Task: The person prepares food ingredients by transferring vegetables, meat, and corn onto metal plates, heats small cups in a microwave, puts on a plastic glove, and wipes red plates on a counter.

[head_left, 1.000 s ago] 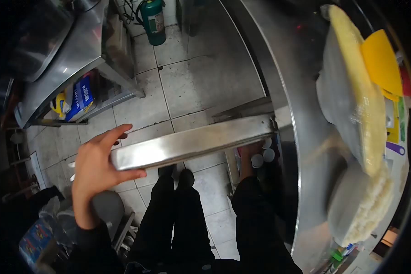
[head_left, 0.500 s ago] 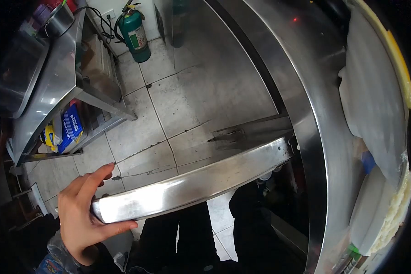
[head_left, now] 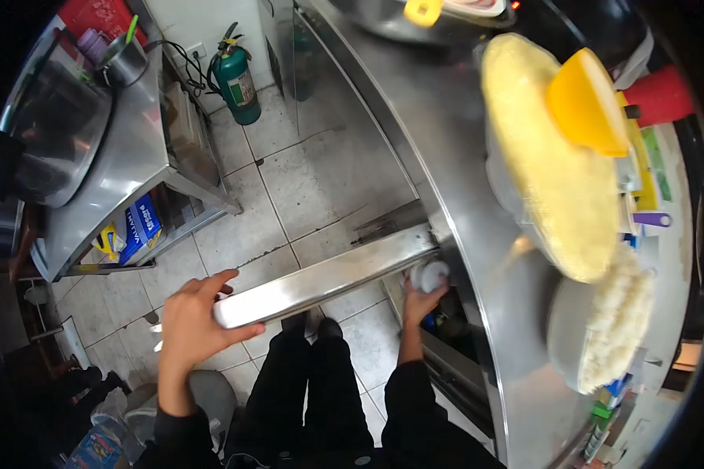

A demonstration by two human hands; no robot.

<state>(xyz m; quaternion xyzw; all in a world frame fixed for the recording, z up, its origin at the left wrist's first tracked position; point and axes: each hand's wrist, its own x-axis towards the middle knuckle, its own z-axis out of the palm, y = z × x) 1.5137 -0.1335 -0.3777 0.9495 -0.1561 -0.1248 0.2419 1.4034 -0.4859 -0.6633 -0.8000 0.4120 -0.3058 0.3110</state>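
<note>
My left hand [head_left: 199, 320] is wrapped round the outer end of a long metal door edge [head_left: 328, 277], which reaches out from below the steel counter [head_left: 461, 219]. Under the counter, beside the inner end of that door, my right hand [head_left: 424, 301] grips a round white container [head_left: 430, 276]. On the counter sit a large bowl of yellow food under plastic wrap [head_left: 555, 172] with a yellow scraper [head_left: 590, 102] on it, and a white bowl of rice-like food [head_left: 614, 332].
A green fire extinguisher [head_left: 237, 82] stands by the wall. At the left is a steel table [head_left: 137, 148] with a pot [head_left: 125, 61] and a large clear-sided vessel. A metal pan [head_left: 446, 23] lies at the counter's far end.
My right hand was hidden half a second ago and now shows with the white container. The view has shifted, bringing the bowls back fully into sight. My left hand keeps its hold on the door.
</note>
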